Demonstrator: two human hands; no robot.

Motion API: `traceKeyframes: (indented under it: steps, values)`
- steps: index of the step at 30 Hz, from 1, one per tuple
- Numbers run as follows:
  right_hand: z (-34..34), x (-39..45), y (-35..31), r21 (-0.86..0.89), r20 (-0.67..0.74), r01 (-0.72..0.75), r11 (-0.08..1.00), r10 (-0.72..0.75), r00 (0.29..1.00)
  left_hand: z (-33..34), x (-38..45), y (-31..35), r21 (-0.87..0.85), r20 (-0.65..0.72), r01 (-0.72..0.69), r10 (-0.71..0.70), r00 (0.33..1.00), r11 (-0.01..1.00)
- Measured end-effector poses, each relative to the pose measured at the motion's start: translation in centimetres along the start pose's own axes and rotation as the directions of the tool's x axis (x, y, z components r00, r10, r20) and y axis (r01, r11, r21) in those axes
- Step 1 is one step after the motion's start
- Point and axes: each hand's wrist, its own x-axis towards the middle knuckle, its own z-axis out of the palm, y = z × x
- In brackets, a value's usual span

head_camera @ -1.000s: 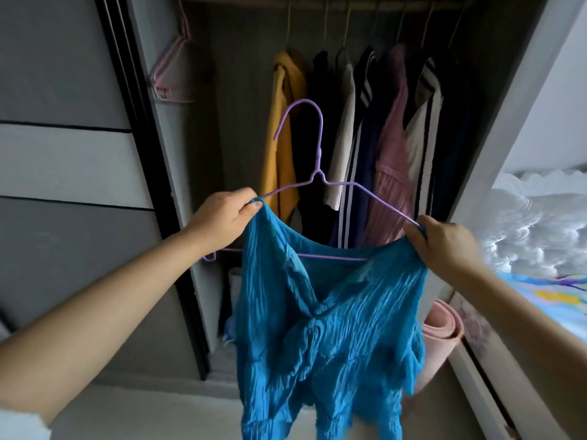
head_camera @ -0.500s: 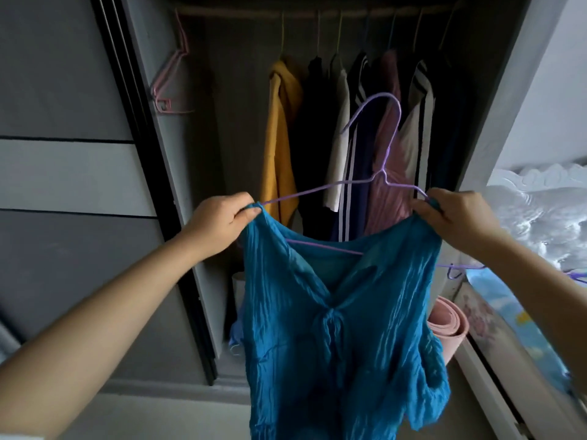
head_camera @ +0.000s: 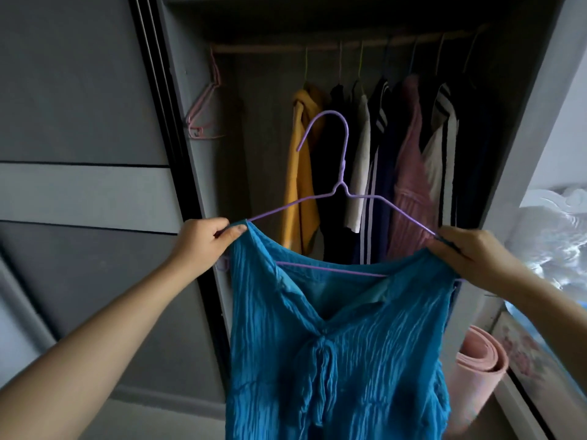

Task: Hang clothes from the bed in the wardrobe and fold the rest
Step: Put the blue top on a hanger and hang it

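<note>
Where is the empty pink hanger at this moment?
In the head view the pink hanger hangs at the far left end of the wardrobe rail, beside the door frame, apart and to the left of the yellow garment.

A wooden rail spans the wardrobe's top, carrying hung clothes; a pink hanger hangs at its left end.

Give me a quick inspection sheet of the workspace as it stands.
Surface: bed edge at right, white bedding.
Job's things: blue top on purple hanger, held before the open wardrobe, not yet on rail.
Clutter: pink mat rolled, low right; spare pink hangers at rail's left end.
Grippers: left hand and right hand each pinch a shoulder of the top.
Cables: nothing seen.
Surroundings: hung clothes fill the rail's right part.
</note>
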Motion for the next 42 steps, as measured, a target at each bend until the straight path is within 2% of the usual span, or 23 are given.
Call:
traceKeyframes:
  steps: [3,7,11,14,19,21,23,25,27,29,32,36,39,42]
  values:
    - [0.3,1.4,-0.6,-0.003,0.032,-0.005,1.0,0.005,0.999,-0.5,-0.3,0.4,-0.041,0.039,-0.005,0.007,0.999,0.999]
    - [1.3,2.0,-0.7,0.042,0.074,-0.038,0.998,0.034,0.997,-1.0,-1.1,-0.2,-0.063,0.022,0.067,-0.066,0.998,0.996]
    - [1.2,3.1,-1.1,0.214,0.165,-0.115,0.97,0.081,0.983,-1.4,-0.7,-1.1,-0.064,0.038,0.131,-0.129,0.991,0.989]
    - [1.5,4.3,-0.9,0.386,0.247,-0.181,0.904,0.088,0.965,-1.5,0.2,-2.1,-0.06,0.029,0.172,-0.17,0.985,0.983]
    - [2.8,7.8,-2.3,0.356,0.121,-0.211,0.91,0.179,0.976,-1.8,3.7,-4.3,0.055,0.111,0.241,-0.246,0.963,0.969]
    - [3.5,9.9,-2.9,0.334,0.04,-0.206,0.92,0.204,0.978,-2.0,5.8,-5.8,0.093,0.086,0.247,-0.255,0.963,0.965]
    - [4.4,12.6,-3.7,0.314,-0.022,-0.216,0.924,0.235,0.972,-2.3,8.3,-7.4,0.141,0.032,0.209,-0.216,0.976,0.968]
    - [5.8,16.0,-4.3,0.364,-0.056,-0.286,0.887,0.327,0.943,-2.7,11.4,-9.5,0.224,0.01,0.159,-0.165,0.986,0.962]
    - [7.0,19.7,-4.9,0.503,-0.017,-0.396,0.768,0.467,0.884,-3.3,14.3,-11.7,0.314,0.008,0.113,-0.122,0.993,0.943]
    - [8.1,23.4,-6.0,0.647,0.079,-0.469,0.601,0.56,0.825,-3.8,17.5,-13.6,0.407,-0.014,0.068,-0.069,0.998,0.911]
    - [9.9,29.1,-7.4,0.747,0.104,-0.472,0.469,0.618,0.779,-5.1,22.2,-16.4,0.533,-0.074,-0.028,0.08,0.994,0.846]
    - [12.4,35.5,-8.2,0.794,0.024,-0.407,0.452,0.645,0.764,-5.6,27.1,-19.0,0.671,-0.057,-0.174,0.284,0.957,0.721]
    - [14.2,39.6,-8.2,0.798,-0.048,-0.373,0.473,0.667,0.744,-5.4,29.0,-21.3,0.768,0.017,-0.226,0.334,0.943,0.599]
    - [15.3,43.0,-7.8,0.776,-0.094,-0.382,0.501,0.691,0.717,-4.7,29.6,-23.4,0.81,0.033,-0.261,0.404,0.914,0.525]
